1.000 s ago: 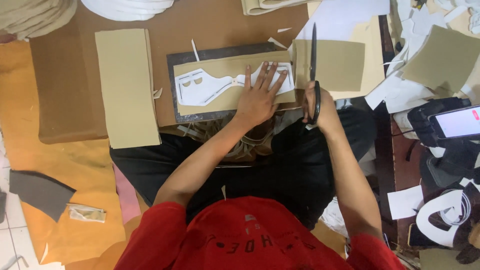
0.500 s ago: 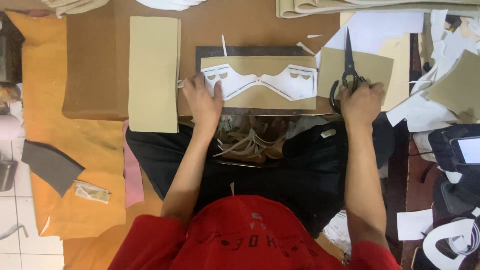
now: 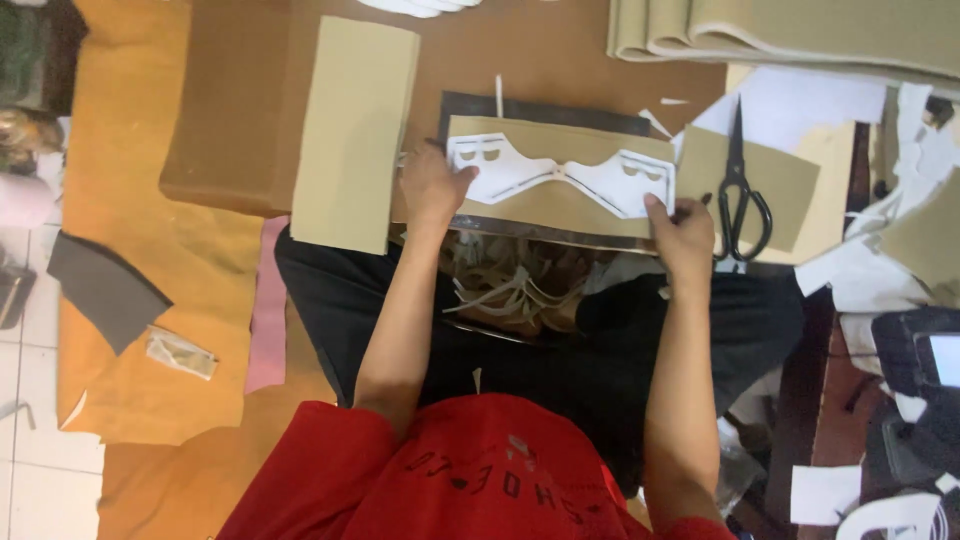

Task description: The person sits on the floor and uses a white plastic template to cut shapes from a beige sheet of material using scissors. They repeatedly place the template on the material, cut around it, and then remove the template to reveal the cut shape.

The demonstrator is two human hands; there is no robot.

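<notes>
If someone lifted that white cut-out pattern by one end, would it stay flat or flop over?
The white paper pattern looks thin and narrows to a slim bridge in the middle, so it would probably sag or fold there. It seems very light, likely to slide on the tan sheet unless pinned, as the left hand and right hand appear to be doing. The narrow bridge may tear easily.

Black scissors [image 3: 742, 190] are lying closed on a tan sheet [image 3: 790, 180] at the right. A long tan strip [image 3: 355, 130] is resting on brown cardboard [image 3: 240, 110]. A dark grey scrap [image 3: 105, 288] and a pink strip [image 3: 268, 305] are lying on orange fabric [image 3: 120, 210].
</notes>
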